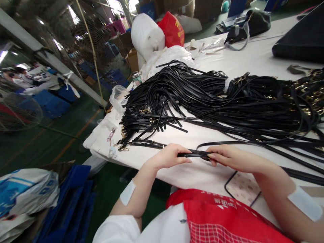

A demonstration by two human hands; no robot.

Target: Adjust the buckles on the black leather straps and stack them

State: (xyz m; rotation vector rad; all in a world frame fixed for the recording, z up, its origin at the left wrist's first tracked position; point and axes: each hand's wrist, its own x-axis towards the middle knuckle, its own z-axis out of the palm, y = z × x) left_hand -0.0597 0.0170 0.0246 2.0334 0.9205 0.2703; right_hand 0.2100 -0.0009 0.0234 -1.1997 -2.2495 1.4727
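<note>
My left hand [170, 156] and my right hand [229, 157] both pinch one thin black strap [194, 154] just above the white table [197, 172], near its front edge. The fingers of each hand are closed on the strap, a short length showing between them. The strap runs on to the right across the table. Behind my hands lies a big heap of black straps [217, 101] with gold clasps; one bundled end [136, 131] points left.
A black bag [301, 37] sits at the far right, another dark bag [250, 23] at the back. White wrapped rolls [146, 33] and a red bag [173, 28] stand behind the heap. Blue crates [68, 206] and a printed sack [22, 195] are on the floor left.
</note>
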